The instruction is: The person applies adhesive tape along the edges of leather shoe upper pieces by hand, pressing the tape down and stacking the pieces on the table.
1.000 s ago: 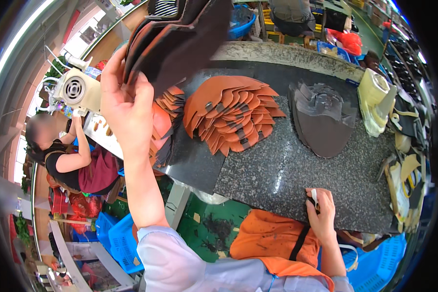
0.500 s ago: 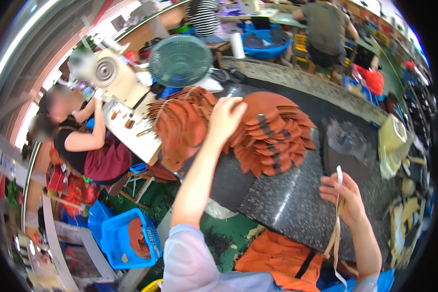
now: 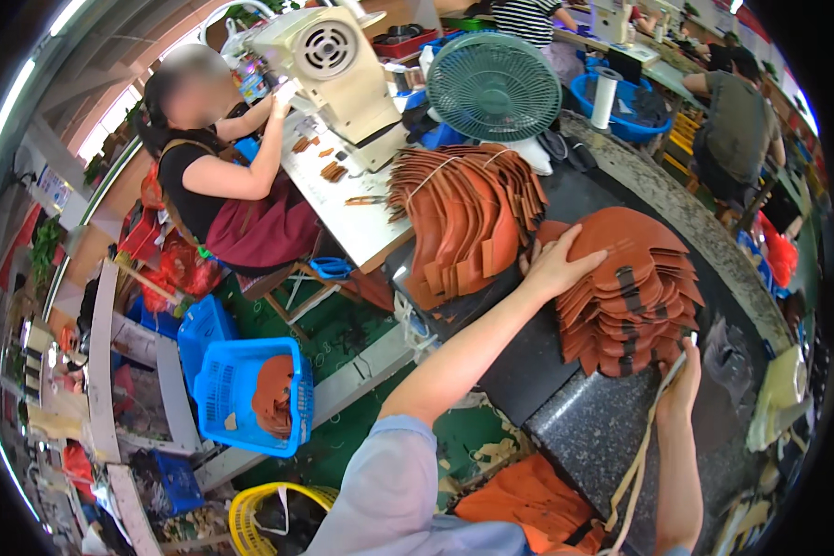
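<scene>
A fanned stack of reddish-brown leather pieces with dark strips across it lies on the dark stone tabletop. My left hand rests against the stack's left side, thumb and fingers apart. At its lower right edge, my right hand is closed round a long pale strap with a white tip. The strap hangs down toward my lap; part of the right fingers is hidden. Left of my left hand stands a second bundle of leather pieces, tied with thin cord.
A green fan stands behind the bundles. Leftward, a person sits at a sewing machine. A blue basket holds leather pieces; a yellow basket sits nearer. Crumpled dark plastic lies right of the stack.
My view has swung left. My left hand has come down from above the gap between the bundles to the stack's left side. My right hand has brought the strap up to the stack.
</scene>
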`<state>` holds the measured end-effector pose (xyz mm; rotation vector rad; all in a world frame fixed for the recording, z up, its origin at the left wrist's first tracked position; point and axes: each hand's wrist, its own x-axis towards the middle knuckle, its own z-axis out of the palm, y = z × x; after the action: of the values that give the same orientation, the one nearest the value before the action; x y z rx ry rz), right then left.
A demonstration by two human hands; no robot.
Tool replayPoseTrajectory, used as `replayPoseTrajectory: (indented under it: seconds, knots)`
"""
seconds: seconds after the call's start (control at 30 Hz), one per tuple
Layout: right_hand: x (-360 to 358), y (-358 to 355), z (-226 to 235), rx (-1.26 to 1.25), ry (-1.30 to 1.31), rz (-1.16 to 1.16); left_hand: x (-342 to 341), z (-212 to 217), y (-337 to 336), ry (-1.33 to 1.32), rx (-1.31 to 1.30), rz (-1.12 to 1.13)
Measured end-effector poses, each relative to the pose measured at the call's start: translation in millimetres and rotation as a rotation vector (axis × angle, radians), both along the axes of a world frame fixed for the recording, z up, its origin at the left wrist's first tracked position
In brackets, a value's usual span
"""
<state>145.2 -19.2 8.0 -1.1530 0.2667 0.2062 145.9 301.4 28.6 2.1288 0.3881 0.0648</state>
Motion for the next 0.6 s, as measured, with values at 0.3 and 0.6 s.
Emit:
replayPoseTrajectory:
  seconds: [0.3, 0.6]
  knots:
    - [84, 18, -30, 0.382, -0.032, 0.180, -14, -1, -34, -0.105, 0.036, 0.092]
    - [155, 14, -44, 0.323, -0.279, 0.035, -1, -18, -88, -0.393, 0.042, 0.180]
